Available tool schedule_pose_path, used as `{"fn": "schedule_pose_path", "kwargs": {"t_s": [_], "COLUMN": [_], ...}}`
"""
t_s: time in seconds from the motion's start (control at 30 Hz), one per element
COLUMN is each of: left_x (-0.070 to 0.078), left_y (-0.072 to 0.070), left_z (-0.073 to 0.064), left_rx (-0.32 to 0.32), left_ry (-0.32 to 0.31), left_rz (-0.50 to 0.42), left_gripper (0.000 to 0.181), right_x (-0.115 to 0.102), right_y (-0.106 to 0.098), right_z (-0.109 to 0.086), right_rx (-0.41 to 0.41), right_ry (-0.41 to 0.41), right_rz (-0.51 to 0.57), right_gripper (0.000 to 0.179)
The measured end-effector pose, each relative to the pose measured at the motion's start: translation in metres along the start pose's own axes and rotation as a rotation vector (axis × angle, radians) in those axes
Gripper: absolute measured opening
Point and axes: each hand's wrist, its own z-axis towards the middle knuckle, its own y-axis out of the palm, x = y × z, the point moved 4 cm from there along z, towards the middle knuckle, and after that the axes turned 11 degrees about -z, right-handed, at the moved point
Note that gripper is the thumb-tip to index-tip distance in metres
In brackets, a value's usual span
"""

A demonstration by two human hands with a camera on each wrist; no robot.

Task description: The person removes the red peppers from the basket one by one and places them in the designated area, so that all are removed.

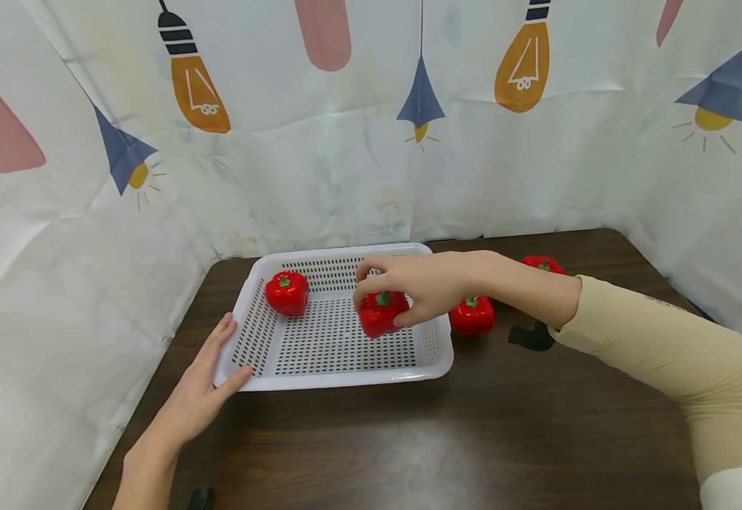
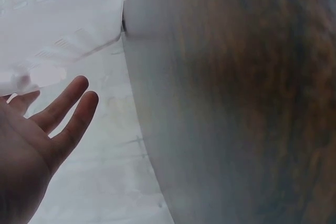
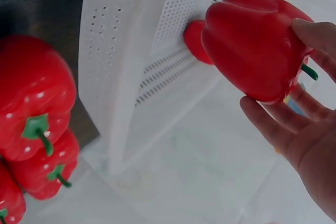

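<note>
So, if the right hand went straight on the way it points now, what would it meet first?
Probably the red pepper in the left part of the white basket, though how high the right hand and its held pepper are is unclear; they might pass over it.

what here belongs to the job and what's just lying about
Part of the job: right hand; red pepper in its grip; left hand; white basket it touches; red pepper inside; likely the peppers alongside.

Just around: printed cloth; dark table; unidentified dark object.
</note>
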Motion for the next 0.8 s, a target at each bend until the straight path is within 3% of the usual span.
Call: {"fn": "schedule_pose_path", "kwargs": {"t_s": [0.8], "left_x": [-0.001], "left_y": [0.000], "left_z": [0.000], "left_rx": [0.004], "left_ry": [0.022], "left_rz": [-0.016], "left_gripper": [0.080], "right_x": [0.018], "right_y": [-0.007], "right_z": [-0.081], "right_rx": [0.130], "right_ry": [0.085], "right_rz": [-0.016], "right_gripper": [0.048]}}
